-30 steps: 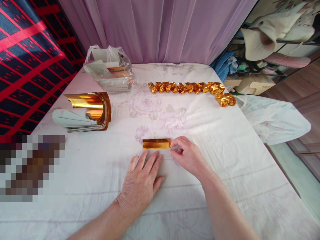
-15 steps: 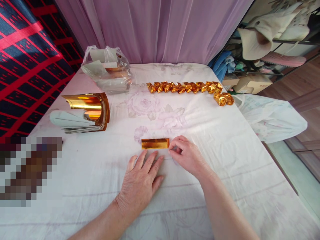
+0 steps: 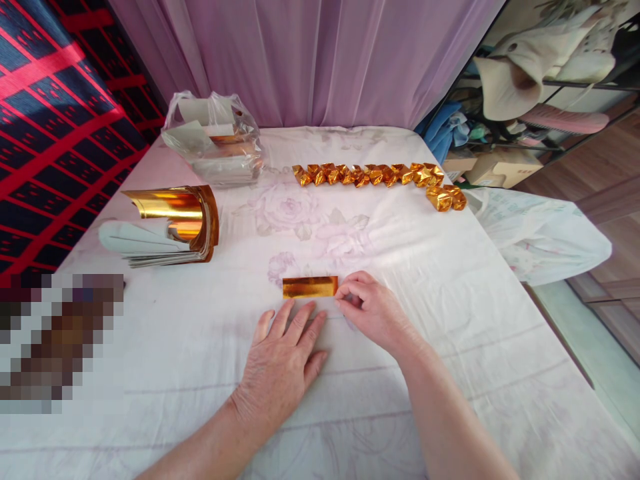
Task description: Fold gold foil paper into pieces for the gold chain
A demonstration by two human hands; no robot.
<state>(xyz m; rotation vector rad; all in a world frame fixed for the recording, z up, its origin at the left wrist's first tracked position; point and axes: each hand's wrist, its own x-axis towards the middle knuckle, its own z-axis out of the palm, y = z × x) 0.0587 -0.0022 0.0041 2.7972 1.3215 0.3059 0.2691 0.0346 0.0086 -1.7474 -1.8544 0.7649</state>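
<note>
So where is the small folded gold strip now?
In the head view the gold strip lies flat on the white cloth, centre, just beyond the left hand, its right end at the right hand.

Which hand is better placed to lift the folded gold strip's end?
Probably the right hand: its fingertips already pinch at the right end of the gold strip. The left hand lies flat on the cloth, just below the strip.

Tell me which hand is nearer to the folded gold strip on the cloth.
Right. The right hand has its fingertips at the right end of the folded gold strip, apparently touching it. The left hand lies flat on the cloth just below the strip, fingertips close but apart.
</note>
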